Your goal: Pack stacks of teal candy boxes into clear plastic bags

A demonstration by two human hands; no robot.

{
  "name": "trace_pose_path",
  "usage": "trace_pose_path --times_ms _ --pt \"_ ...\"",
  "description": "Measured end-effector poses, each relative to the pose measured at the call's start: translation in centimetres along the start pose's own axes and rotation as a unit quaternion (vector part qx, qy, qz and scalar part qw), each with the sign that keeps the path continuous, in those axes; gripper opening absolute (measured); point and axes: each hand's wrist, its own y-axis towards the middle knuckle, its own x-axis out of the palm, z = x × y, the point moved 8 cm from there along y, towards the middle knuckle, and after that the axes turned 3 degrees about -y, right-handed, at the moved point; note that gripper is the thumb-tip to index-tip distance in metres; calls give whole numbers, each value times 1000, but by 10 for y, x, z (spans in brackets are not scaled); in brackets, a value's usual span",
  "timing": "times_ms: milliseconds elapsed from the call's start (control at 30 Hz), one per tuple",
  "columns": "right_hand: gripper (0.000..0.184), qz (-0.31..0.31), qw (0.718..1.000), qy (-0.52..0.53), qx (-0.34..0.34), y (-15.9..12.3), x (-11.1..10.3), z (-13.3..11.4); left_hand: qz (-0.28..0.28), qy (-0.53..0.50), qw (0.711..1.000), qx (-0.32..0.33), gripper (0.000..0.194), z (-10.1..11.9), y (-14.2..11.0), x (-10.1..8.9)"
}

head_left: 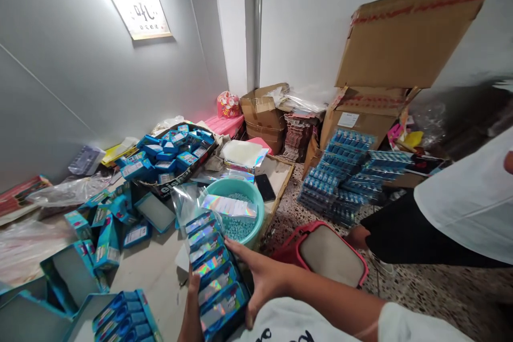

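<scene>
Head view: the right hand [260, 278] cups the right long edge of a stack of holographic packets [214, 272], fingers spread flat along its side. The left hand [191, 312] props the stack's near left edge, only its thumb side showing. The stack's long axis runs away from the person, up and left from both hands, fanned like steps. Just beyond its far end sits a teal basin [252, 200] on the bench [156, 267]; open blue boxes [116, 318] lie left of the left hand.
</scene>
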Motion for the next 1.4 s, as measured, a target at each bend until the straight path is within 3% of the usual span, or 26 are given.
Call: trace_pose_path --times_ms 133,200,300,433,633,800,900,1000,1067,1167,1300,1400 --pt "167 38 997 -21 -69 25 -4 29 -30 50 989 137 91 26 39 24" --pt "167 43 993 -69 -81 30 -5 47 -32 87 984 154 94 23 56 26" --pt "163 23 991 -103 -85 28 -4 67 -37 118 984 129 96 1 75 16" --pt "165 2 992 -97 -84 25 -8 84 -34 130 979 153 102 -15 89 -5" --pt "168 -62 995 -62 -45 31 -16 103 -66 101 964 238 122 -17 86 -23" --pt "152 -177 983 -47 4 38 -28 97 -133 147 944 266 156 -44 69 -20" --pt "148 -241 968 -27 58 44 -44 102 -106 132 944 284 144 -50 70 -18" --pt "129 -282 944 114 128 52 -54 115 -2 131 952 277 111 -45 77 -24" --pt "103 -210 948 183 156 65 -61 129 73 124 958 248 98 -39 81 -30" --pt "74 -47 983 129 120 88 -67 144 111 108 959 238 99 -27 81 -29" --pt "59 33 996 54 70 100 -47 147 139 127 951 244 88 -16 79 -31" --pt "57 94 993 27 67 102 -45 148 175 146 948 224 82 -15 83 -41"
